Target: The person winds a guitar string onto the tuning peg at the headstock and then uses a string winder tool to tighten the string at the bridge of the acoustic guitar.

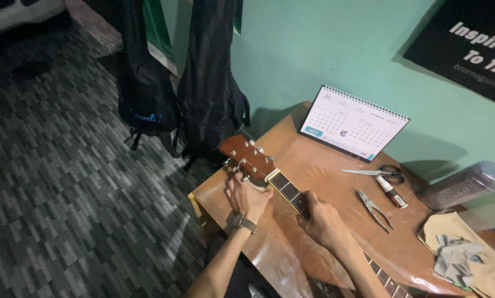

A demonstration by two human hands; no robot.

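My left hand (pixel 247 197) pinches a tuning peg on the guitar head (pixel 247 157) at the table's (pixel 313 165) left corner — right hand (pixel 322 221) wrapped tight round the neck (pixel 288 191).

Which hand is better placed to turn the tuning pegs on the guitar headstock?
Left. The left hand already rests at the headstock, fingers by the pegs, while the right hand is farther down, gripping the neck.

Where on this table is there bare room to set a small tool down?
Bare top lies between the guitar neck and the desk calendar, and in front of the pliers toward the right hand. The right end is crowded: scissors, a tube, a cloth. The left hand sits at the headstock.
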